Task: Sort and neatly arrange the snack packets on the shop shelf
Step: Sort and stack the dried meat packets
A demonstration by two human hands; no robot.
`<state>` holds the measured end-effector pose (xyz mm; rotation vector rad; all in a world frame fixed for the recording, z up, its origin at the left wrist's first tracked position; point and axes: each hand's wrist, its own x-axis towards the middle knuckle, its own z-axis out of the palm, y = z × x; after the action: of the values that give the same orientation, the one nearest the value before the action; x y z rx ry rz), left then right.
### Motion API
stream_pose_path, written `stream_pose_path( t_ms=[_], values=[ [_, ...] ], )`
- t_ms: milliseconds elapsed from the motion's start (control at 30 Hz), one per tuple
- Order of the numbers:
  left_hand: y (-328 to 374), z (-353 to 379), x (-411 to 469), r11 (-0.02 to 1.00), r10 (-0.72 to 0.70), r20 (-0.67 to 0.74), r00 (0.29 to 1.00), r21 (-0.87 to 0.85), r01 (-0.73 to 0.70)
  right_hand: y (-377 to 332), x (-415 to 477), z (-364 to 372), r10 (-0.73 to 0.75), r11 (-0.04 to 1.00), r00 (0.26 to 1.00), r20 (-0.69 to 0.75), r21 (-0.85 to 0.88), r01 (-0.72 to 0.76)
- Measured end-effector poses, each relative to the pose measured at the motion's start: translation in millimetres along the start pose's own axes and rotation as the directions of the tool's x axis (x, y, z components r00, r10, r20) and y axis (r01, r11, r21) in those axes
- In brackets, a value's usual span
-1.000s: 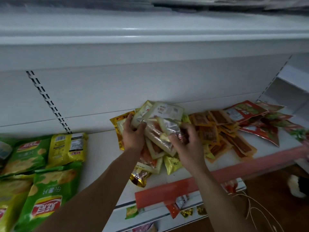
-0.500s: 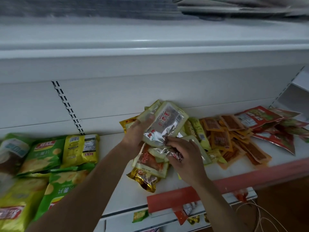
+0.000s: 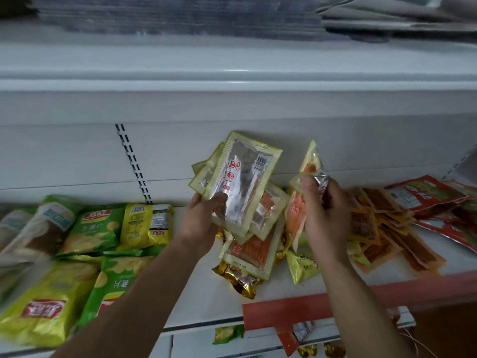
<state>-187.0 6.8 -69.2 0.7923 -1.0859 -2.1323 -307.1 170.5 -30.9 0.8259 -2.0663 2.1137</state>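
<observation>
**Snack packets [image 3: 241,184] held over the shelf [image 3: 204,306]**

My left hand [image 3: 201,223] grips a fanned, silver-windowed stack; my right hand [image 3: 322,215] pinches an orange packet [image 3: 295,215]. A loose heap [image 3: 247,257] lies beneath them, crisp bags [image 3: 90,228] to the left, red sachets [image 3: 423,192] crowding the right.

Left arm: bare left forearm [image 3: 144,288] rises from the lower left edge, slanting up toward the middle
Left hand: bare left hand [image 3: 201,223] raised at the wrist, thumb [image 3: 219,200] laid flat across the front of what it holds, fingers hidden behind
Left grip: a fanned stack of flat silver-faced packets with yellow-green borders [image 3: 240,182]
Right arm: bare right forearm [image 3: 361,301] comes up from the lower right edge
Right hand: bare right hand [image 3: 322,213] with its back to the camera, fingers [image 3: 308,187] curled
Right grip: a bunch of clear packets with orange contents [image 3: 311,166]
Hands: near each other, not touching
</observation>
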Motion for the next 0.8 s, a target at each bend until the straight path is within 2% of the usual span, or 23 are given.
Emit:
stream_pose_path(
  t_ms=[33, 100, 167, 267, 367, 400, 467, 500, 567, 633, 667, 733, 800],
  values=[
    [-1.2, 0.7, -7.0, 1.0, 0.003, -0.003, 1.0, -0.031, -0.003, -3.2, 0.6, 11.1, 0.02, 0.999, 0.999, -0.033, 0.046, -0.019],
    [-5.9, 8.4, -23.7, 0.995, 0.002, 0.072, 0.997, -0.096, 0.005, -8.2, -2.7, 37.6, 0.04, 0.996, 0.999, -0.008, 0.081, -0.04],
    [-9.6, 17.1, -39.2, 0.995, 0.014, 0.198, 0.98, -0.104, 0.007, -9.3, -7.8, 63.4, 0.061, 0.996, 0.996, 0.073, 0.056, -0.065],
    [-0.1, 18.3, -48.7, 0.992, 0.004, 0.271, 0.963, -0.119, 0.029, -3.9, -9.2, 82.7, 0.148, 0.986, 0.978, 0.145, 0.056, -0.158],
    [13.9, 8.5, -53.9, 0.99, -0.026, 0.38, 0.925, -0.12, 0.077, 0.1, -9.9, 90.6, 0.171, 0.985, 0.977, 0.127, 0.005, -0.173],
    [14.8, 7.1, -56.4, 0.997, -0.037, 0.375, 0.926, -0.056, 0.062, 0.5, -11.8, 94.6, 0.131, 0.99, 0.986, 0.104, -0.058, -0.125],
    [9.2, 5.2, -56.7, 0.999, -0.004, 0.278, 0.961, 0.042, -0.008, 0.2, -16.7, 103.5, 0.007, 0.989, 0.995, 0.098, -0.15, 0.008],
    [7.2, 3.1, -56.2, 0.997, 0.035, 0.21, 0.977, 0.054, -0.047, -0.6, -19.0, 106.2, -0.029, 0.988, 0.993, 0.116, -0.148, 0.046],
    [7.5, -5.9, -53.7, 0.995, 0.092, 0.092, 0.992, 0.028, -0.095, -3.0, -18.8, 106.0, -0.004, 0.997, 0.982, 0.188, -0.08, 0.02],
    [12.8, -19.1, -51.0, 0.995, 0.099, 0.009, 0.995, -0.011, -0.099, -3.3, -14.0, 99.5, 0.073, 0.997, 0.942, 0.327, -0.052, -0.059],
    [16.2, -25.6, -50.2, 0.995, 0.101, -0.017, 0.995, -0.008, -0.101, -3.1, -11.6, 96.0, 0.126, 0.991, 0.902, 0.414, -0.094, -0.096],
    [21.4, -34.6, -47.9, 0.99, 0.133, -0.022, 0.991, 0.041, -0.132, -2.5, -7.3, 90.5, 0.266, 0.963, 0.782, 0.564, -0.193, -0.189],
    [23.9, -38.8, -45.8, 0.983, 0.165, 0.017, 0.986, 0.075, -0.166, -0.7, -5.2, 87.7, 0.374, 0.927, 0.69, 0.619, -0.239, -0.288]
  ],
)
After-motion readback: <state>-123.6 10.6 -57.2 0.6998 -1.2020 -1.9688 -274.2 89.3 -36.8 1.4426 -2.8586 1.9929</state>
